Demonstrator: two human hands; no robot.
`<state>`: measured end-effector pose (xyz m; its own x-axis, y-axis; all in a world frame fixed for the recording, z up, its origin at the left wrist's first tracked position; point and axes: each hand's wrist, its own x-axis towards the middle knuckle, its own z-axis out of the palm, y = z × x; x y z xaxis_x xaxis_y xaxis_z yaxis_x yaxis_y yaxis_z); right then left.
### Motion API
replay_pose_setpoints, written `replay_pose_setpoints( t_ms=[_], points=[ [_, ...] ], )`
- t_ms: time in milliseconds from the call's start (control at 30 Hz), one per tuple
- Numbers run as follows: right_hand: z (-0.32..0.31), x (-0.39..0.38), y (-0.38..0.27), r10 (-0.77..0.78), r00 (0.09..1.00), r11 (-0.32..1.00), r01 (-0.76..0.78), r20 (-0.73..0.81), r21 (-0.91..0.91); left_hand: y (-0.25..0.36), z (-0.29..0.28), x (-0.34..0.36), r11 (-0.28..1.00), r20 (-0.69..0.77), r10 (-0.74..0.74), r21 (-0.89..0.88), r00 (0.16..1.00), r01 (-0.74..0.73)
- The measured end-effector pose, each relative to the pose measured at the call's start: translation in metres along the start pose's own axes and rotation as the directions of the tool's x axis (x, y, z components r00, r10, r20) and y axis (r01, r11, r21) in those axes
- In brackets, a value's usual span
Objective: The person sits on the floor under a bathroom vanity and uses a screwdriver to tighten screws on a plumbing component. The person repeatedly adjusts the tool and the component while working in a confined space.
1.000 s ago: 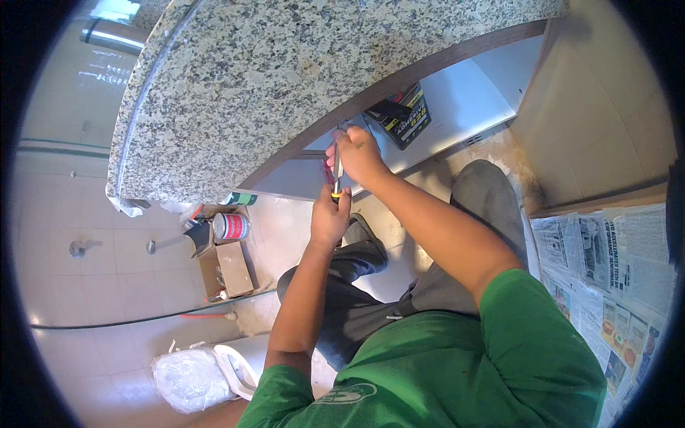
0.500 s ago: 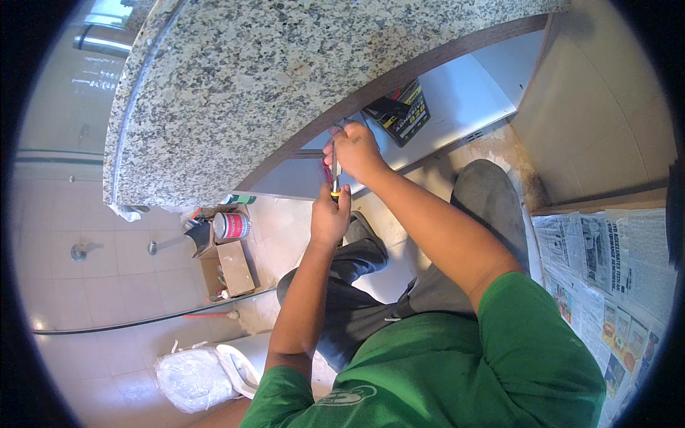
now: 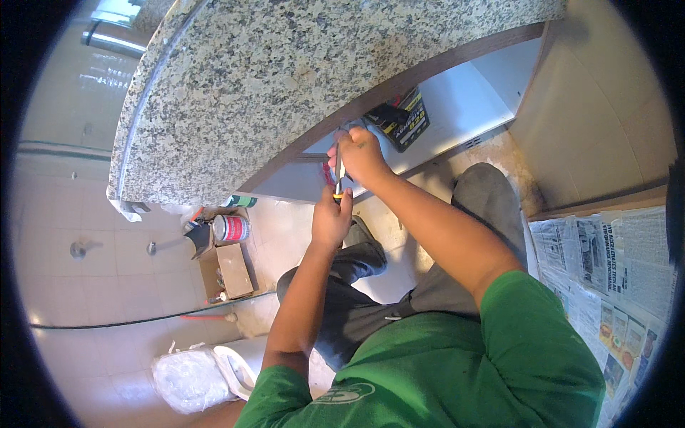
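My left hand (image 3: 331, 221) is closed around the yellow-and-black handle of a chisel-like tool (image 3: 338, 180) with a long, flat metal blade. It points up and away from me toward the underside of the curved cabinet edge. Just beyond, my right hand (image 3: 360, 153) has its fingers bent around the upper part of that blade. The blade's far end is hidden by the fingers. Something small and red (image 3: 328, 173) shows beside the blade, too blurred to name.
A speckled granite countertop (image 3: 250, 93) overhangs the open cabinet (image 3: 464, 93), where a black-and-yellow can (image 3: 407, 125) stands. Lower left are a paint can (image 3: 231, 227), a cardboard box (image 3: 234, 271), a glass panel edge (image 3: 143, 323) and a plastic-wrapped toilet (image 3: 191, 379). Newspaper (image 3: 606, 250) covers a surface at right.
The view has shifted slightly, so the countertop sits a little differently in it. My hands keep their grip on the tool, and both have moved only slightly.
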<state>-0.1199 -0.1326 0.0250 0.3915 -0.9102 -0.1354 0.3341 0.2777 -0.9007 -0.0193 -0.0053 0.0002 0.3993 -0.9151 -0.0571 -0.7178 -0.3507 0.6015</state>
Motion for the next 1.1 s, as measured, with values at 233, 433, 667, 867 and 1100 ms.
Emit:
replay_pose_setpoints(
  t_ms=[233, 433, 667, 867, 1100],
  points=[
    [-0.001, 0.0, -0.004, 0.011, 1.0, 0.997, -0.009, 0.015, -0.082, -0.013, 0.006, 0.002, 0.994, -0.034, 0.104, 0.05, 0.994, -0.102],
    [-0.002, 0.004, -0.002, 0.024, 1.0, 1.0, -0.024, 0.004, 0.004, 0.015, 0.002, -0.005, 1.0, -0.037, 0.015, 0.022, 0.999, -0.014],
    [0.001, 0.008, 0.001, 0.002, 0.999, 1.0, -0.001, -0.041, 0.029, 0.015, -0.001, -0.003, 0.998, -0.051, 0.057, 0.043, 0.997, -0.055],
    [0.002, 0.011, 0.003, -0.004, 0.999, 1.0, 0.005, -0.034, 0.017, 0.009, 0.0, 0.0, 1.0, -0.018, -0.014, 0.024, 1.0, 0.014],
    [0.002, 0.017, 0.009, -0.037, 0.999, 0.999, 0.039, -0.039, 0.031, 0.01, -0.002, 0.002, 0.999, -0.007, -0.022, 0.043, 1.0, 0.022]
  ],
)
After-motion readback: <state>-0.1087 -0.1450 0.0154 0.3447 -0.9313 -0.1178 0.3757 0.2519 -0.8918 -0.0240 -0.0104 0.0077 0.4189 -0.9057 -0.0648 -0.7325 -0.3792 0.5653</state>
